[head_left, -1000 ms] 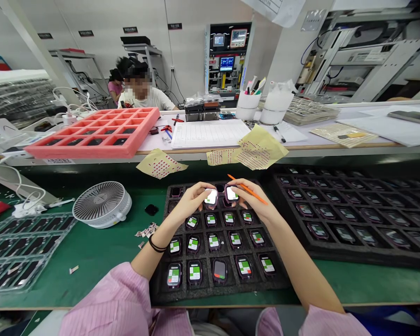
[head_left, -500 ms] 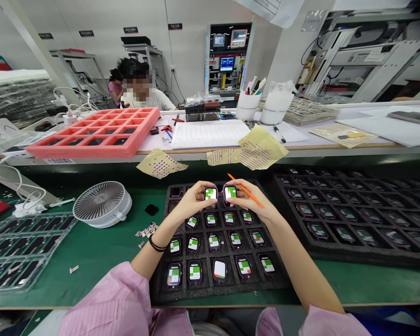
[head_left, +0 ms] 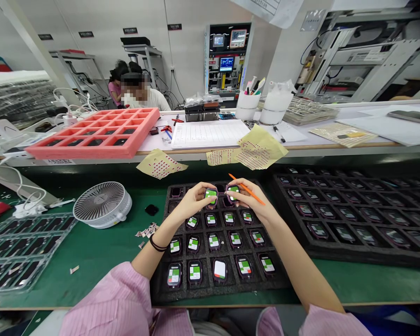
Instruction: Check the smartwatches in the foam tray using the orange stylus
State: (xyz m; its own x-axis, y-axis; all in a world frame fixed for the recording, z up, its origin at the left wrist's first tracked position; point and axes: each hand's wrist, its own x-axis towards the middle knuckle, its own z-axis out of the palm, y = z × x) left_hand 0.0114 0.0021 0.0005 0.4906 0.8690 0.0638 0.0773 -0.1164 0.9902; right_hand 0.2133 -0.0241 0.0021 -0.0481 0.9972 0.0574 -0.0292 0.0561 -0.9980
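Note:
Above the far rows of a black foam tray (head_left: 227,290), my left hand (head_left: 193,200) is closed on a smartwatch (head_left: 210,192) with a lit green and white screen, the thumb across its face. My right hand (head_left: 255,198) grips a second smartwatch (head_left: 234,189), its screen also lit and partly covered by the fingers. An orange pen-like stick (head_left: 245,188) lies slantwise across that hand, tucked in the fingers. The two watches are apart. Below them, several lit smartwatches sit in the tray's compartments; one screen (head_left: 220,269) is mostly white.
A second black tray of watches (head_left: 357,219) stands at the right. To the left are a round fan (head_left: 103,205), a dark square part (head_left: 151,210) and clear plastic trays (head_left: 28,247). The shelf ahead bears a pink foam tray (head_left: 126,150) and yellow sticker sheets (head_left: 262,147). A co-worker sits beyond.
My right hand has turned its watch and shifted it slightly right, widening the gap between the two watches. The left watch has tilted a little. The co-worker's head has lowered.

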